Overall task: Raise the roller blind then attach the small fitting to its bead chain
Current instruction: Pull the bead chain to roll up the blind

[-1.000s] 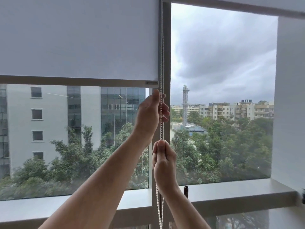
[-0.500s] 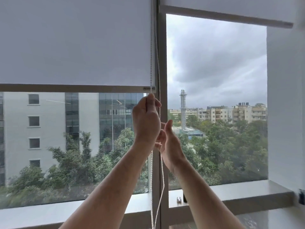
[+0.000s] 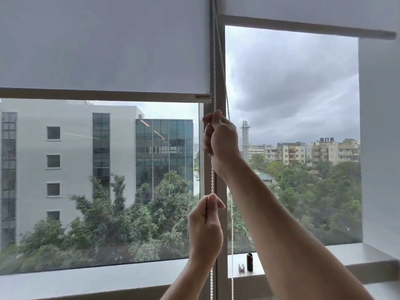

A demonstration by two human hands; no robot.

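Right hand (image 3: 220, 139) clenched on one strand of the bead chain (image 3: 213, 178), just under the bottom bar of the roller blind (image 3: 104, 46). Left hand (image 3: 204, 228) pinches the same strand lower down — chain taut between them. Second strand hangs free, partly hidden behind the right forearm. Small fitting (image 3: 241, 268) on the sill (image 3: 357, 256) beside a dark cylinder (image 3: 249, 262) — too small to resolve.

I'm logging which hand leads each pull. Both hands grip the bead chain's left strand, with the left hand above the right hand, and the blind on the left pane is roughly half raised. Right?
Not quite. In the head view the right hand has the upper grip on the bead chain, and the left hand is below it. The blind is about half raised, as you said.
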